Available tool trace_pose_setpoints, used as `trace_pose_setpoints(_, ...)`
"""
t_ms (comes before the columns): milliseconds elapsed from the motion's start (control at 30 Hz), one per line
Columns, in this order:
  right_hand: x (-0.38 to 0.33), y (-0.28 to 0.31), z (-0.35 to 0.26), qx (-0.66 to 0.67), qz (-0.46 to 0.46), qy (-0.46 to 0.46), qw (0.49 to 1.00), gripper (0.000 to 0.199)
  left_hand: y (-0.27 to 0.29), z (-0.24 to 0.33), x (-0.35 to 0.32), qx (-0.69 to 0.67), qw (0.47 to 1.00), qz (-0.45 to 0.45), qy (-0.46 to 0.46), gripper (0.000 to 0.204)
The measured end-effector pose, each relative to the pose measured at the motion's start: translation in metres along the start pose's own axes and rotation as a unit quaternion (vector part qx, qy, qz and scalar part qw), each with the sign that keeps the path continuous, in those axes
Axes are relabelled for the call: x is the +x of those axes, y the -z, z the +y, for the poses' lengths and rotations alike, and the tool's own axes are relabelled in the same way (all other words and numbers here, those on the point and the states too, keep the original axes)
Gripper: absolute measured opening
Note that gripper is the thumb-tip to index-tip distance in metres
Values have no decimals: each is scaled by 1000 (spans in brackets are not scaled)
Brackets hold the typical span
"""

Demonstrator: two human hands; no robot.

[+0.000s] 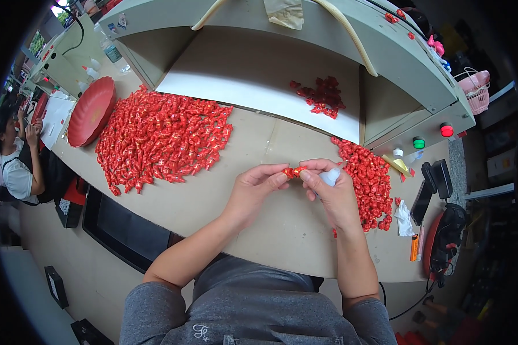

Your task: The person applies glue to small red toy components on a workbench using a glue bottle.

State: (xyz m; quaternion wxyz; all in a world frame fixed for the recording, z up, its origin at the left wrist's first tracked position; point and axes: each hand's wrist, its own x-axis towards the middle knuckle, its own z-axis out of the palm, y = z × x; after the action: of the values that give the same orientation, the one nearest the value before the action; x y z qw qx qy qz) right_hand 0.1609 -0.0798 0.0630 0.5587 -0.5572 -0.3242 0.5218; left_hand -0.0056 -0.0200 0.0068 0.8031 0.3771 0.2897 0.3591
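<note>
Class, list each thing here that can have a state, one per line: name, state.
Red item, gripped between both hands.
Left hand, closed, pinching the red item.
Right hand, closed, pinching it too.
White object, held in right hand.
Left red pile, spread loosely.
Right red pile, spread loosely.
Back red pile, loose.
White tissue, crumpled.
Green button, unclear whether lit.
Red button, unclear whether lit.

Held red piece (294, 172) — ends hidden by fingertips (279, 179).
</note>
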Motion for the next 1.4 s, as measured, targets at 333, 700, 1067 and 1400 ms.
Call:
trace_pose_setpoints(333, 1, 5, 1, -59, -19, -6, 998, 13, -1, 5, -4, 159, 983, 28, -91, 19)
trace_pose_setpoints(700, 1, 7, 0, -50, -32, -16, 998, 13, 7, 18, 4, 366, 903, -28, -223, 17)
trace_pose_setpoints(1067, 8, 4, 17, -68, 1, 4, 998, 15, 12, 8, 10, 231, 967, -15, -106, 16)
trace_pose_setpoints(1400, 13, -1, 28, -68, 7, -11, 998, 13, 19, 7, 11, 228, 970, -8, -87, 15)
